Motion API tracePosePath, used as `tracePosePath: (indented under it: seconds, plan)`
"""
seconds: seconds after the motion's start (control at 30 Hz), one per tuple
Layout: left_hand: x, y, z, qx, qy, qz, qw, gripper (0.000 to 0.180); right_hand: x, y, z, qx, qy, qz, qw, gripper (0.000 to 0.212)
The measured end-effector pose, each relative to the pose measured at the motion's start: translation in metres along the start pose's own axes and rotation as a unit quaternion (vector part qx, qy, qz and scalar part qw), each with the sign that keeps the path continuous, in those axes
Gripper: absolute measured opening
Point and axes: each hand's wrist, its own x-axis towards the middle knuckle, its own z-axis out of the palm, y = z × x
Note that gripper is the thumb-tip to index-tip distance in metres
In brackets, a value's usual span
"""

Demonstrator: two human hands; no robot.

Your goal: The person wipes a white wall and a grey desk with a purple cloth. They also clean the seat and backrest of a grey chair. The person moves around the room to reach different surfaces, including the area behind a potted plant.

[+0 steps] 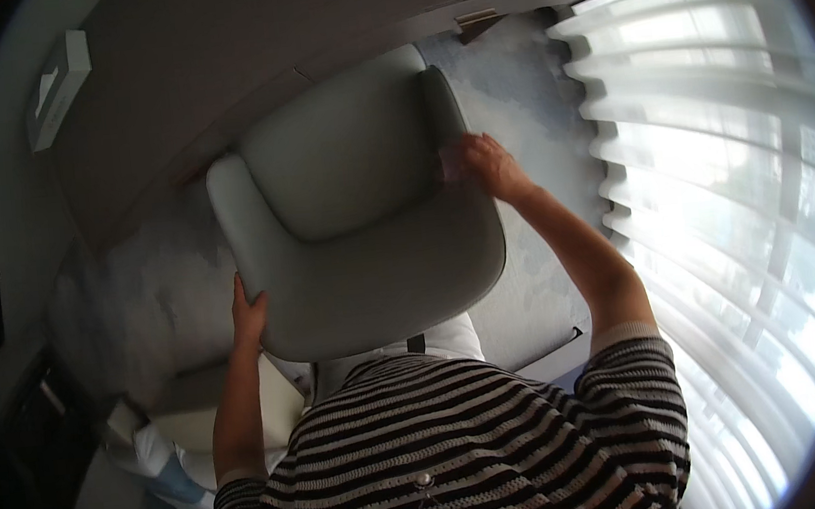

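A grey upholstered armchair [362, 288] stands right in front of me, its curved back nearest my body and its seat facing away. My left hand [250, 315] grips the left outer edge of the chair, thumb on the inner side and fingers along the outside. At the right armrest is my right hand [489, 165], reaching over the top edge. Its fingertips are smeared by motion against the inner side of the armrest. A pinkish blur shows at those fingertips, and I cannot make out whether it is a cloth or the fingers themselves.
Beyond the chair stretches a dark brown desk [188, 70], with a white tissue box [62, 89] at its left end. Sheer white curtains [697, 132] hang along the right. A beige box-shaped piece [212, 402] and white and blue fabric [170, 474] lie at the lower left.
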Motion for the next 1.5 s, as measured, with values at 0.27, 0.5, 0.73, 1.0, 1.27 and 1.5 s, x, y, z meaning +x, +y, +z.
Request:
tracePosePath:
  seconds: [0.27, 0.5, 0.73, 1.0, 1.27, 1.5]
  plan:
    - [0.005, -0.032, -0.013, -0.028, 0.003, 0.029, 0.999, 0.068, 0.078, 0.106, 0.083, 0.292, 0.203, 0.386, 0.851, 0.033]
    - [0.001, -0.038, -0.02, 0.028, 0.028, 0.049, 0.998, 0.067, -0.062, 0.032, 0.128, 0.381, 0.079, 0.556, 0.735, 0.036]
    - [0.01, -0.032, -0.017, 0.004, 0.007, 0.04, 0.999, 0.068, -0.065, 0.004, 0.043, 0.323, 0.35, 0.542, 0.693, 0.021]
    - [0.067, 0.002, -0.002, 0.006, -0.001, 0.034, 0.999, 0.078, 0.14, 0.027, 0.109, 0.088, 0.068, 0.212, 0.971, 0.019]
    - [0.088, 0.018, 0.009, -0.001, 0.03, 0.034, 0.999, 0.075, 0.193, 0.109, 0.247, -0.207, 0.325, 0.242, 0.89, 0.034]
    - [0.082, 0.018, 0.003, 0.004, 0.016, -0.004, 1.0, 0.075, 0.311, -0.039, 0.389, -0.05, -0.03, 0.206, 0.977, 0.03]
